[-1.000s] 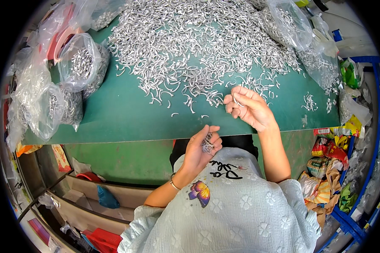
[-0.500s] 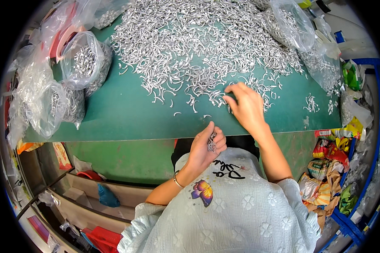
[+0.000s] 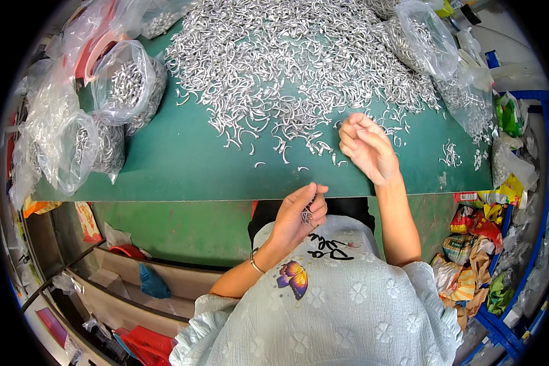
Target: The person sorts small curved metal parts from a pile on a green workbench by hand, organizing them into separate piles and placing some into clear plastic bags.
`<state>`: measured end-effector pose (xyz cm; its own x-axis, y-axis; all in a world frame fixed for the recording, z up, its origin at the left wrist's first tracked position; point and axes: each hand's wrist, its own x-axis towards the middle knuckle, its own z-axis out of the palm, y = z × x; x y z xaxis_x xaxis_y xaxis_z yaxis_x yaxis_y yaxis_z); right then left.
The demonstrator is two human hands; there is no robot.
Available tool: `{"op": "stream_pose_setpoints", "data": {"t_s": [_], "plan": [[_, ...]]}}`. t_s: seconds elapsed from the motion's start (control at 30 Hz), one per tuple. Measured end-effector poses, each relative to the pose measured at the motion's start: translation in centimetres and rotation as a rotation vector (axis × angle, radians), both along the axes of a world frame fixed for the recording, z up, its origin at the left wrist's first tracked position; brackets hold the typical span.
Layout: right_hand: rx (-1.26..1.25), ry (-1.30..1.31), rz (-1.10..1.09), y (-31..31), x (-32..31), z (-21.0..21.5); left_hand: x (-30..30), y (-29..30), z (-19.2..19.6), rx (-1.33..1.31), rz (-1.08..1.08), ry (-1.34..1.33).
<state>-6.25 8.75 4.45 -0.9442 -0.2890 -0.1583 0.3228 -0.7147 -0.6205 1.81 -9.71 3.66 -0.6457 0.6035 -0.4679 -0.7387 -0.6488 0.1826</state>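
Note:
Small curved silver metal pieces (image 3: 268, 67) lie in a broad heap over the far half of a green tabletop (image 3: 183, 171). My left hand (image 3: 290, 216) is at the table's near edge, its fingers curled round a small bunch of curved metal pieces (image 3: 307, 215) that shows between them. My right hand (image 3: 371, 149) hovers at the near right fringe of the heap, palm turned upward and fingers bent in. Whatever those fingers hold, if anything, is hidden. A few loose pieces lie on the green surface between the hands and the heap.
Clear plastic bags of metal parts (image 3: 128, 88) stand at the left, beside a pink basket (image 3: 97, 52). More filled bags (image 3: 463, 91) sit at the right, near a small separate cluster of pieces (image 3: 451, 154). A blue metal rack (image 3: 500, 329) stands to the right, a drawer unit (image 3: 122, 293) lower left.
My right hand has lifted off the pieces, shifted slightly right and rolled palm-up, its fingers curling in. My left hand stays nearly in place, still gripping its bunch.

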Motion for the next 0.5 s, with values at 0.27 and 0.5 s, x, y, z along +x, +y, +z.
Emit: {"op": "stream_pose_setpoints", "data": {"t_s": [0.27,0.5], "plan": [[1.773,0.571,-0.153,-3.4,-0.6,-0.5,0.1,-0.2,-0.2,0.006,0.017,-0.007],[1.173,0.106,-0.121,-1.1,0.5,1.0,0.2,0.0,-0.8,-0.019,0.111,0.008]]}}
